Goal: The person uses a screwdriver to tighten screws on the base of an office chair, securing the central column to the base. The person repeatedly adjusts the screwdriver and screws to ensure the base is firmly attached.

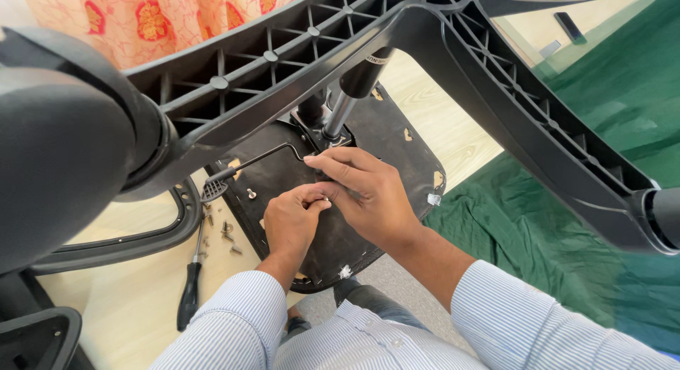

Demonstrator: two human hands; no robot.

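An upturned office chair lies on a pale wooden floor (pixel 142 320), its black seat underside (pixel 382 140) facing up. Both hands work at the middle of that underside, just below the mechanism plate and the gas cylinder (pixel 340 111) that rises toward the chair base.

The left hand (pixel 290 225) has its grip pressed together: thumb and forefinger pinch a small silvery part (pixel 326 198), likely a screw, though it is too small to tell for sure. The part sits right at the fingertips, held against the seat underside. The right hand (pixel 368 193) lies over and just beside the left, fingers curled down, its tips meeting the left hand's at the same spot. Its grip is closed in around the part too, but whether it actually pinches the part cannot be told, since the fingers hide the contact.

A thin bent lever (pixel 262 157) with a grey paddle end (pixel 212 191) runs from the mechanism toward the left. Loose screws (pixel 228 232) lie scattered on the floor just left of the seat, well apart from the hands. A black-handled screwdriver (pixel 190 292) lies near them, untouched. A black armrest loop (pixel 120 246) curves beside it.

The ribbed black legs of the base (pixel 538 122) spread overhead, one castor (pixel 57 157) looming large at the left. A green cloth (pixel 567 235) covers the floor on the right, and an orange flowered curtain (pixel 163 19) hangs behind.
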